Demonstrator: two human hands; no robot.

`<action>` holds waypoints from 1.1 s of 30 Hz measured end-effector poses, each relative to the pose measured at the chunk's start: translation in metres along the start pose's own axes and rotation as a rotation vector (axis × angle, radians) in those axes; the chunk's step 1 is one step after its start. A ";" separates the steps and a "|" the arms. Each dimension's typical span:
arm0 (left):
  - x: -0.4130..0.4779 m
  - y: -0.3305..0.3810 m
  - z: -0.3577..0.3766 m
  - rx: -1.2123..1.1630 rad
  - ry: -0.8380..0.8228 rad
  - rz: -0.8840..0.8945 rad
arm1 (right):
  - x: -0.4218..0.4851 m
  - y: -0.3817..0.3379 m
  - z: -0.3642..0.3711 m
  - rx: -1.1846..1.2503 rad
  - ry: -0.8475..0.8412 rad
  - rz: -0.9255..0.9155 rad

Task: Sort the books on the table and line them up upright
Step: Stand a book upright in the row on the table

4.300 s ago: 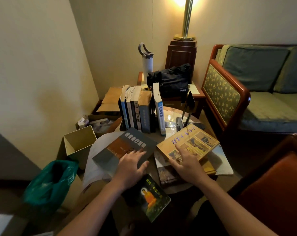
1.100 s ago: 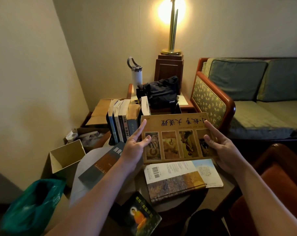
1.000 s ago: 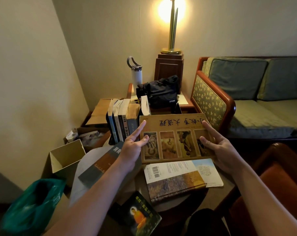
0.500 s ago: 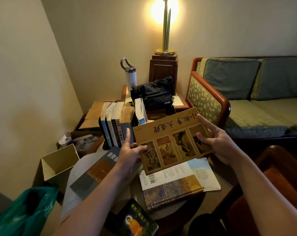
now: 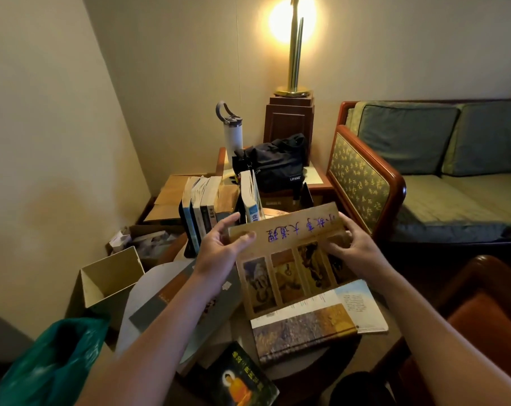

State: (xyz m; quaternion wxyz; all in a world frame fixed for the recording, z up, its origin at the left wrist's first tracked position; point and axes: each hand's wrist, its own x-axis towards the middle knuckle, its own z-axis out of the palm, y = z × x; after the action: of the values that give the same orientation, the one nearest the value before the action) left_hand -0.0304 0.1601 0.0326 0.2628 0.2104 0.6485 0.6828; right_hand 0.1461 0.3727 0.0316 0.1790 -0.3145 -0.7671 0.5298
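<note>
Tan picture-cover book: left hand, right hand grasp its ends; tilted, likely bound for upright book row, eleven o'clock.

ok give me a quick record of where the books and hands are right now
held: tan book, tilted up off the pile, title upside down to the camera
left grip: left hand holds its left corner, thumb on the cover
right grip: right hand holds its right edge
standing: upright books in a row behind the held one
lying flat: grey book under the left forearm; landscape book; dark book with an orange figure
left to do: the flat ones are not yet in the row
</note>
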 end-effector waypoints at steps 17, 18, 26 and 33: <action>0.004 0.013 0.061 -0.059 0.019 -0.180 | -0.020 -0.015 0.071 0.171 -0.255 0.142; 0.004 0.008 0.064 -0.086 -0.004 -0.168 | -0.017 -0.021 0.067 0.197 -0.243 0.137; -0.001 -0.010 0.085 -0.157 -0.328 -0.054 | 0.004 -0.048 0.026 0.149 -0.157 0.025; 0.003 -0.018 0.090 0.025 -0.385 -0.004 | 0.016 -0.051 -0.002 -0.173 -0.138 0.006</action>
State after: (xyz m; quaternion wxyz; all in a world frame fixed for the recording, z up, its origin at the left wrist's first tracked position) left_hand 0.0250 0.2323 0.0210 0.3805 0.3390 0.5950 0.6215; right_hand 0.1201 0.3725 0.0785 0.0963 -0.2935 -0.8195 0.4826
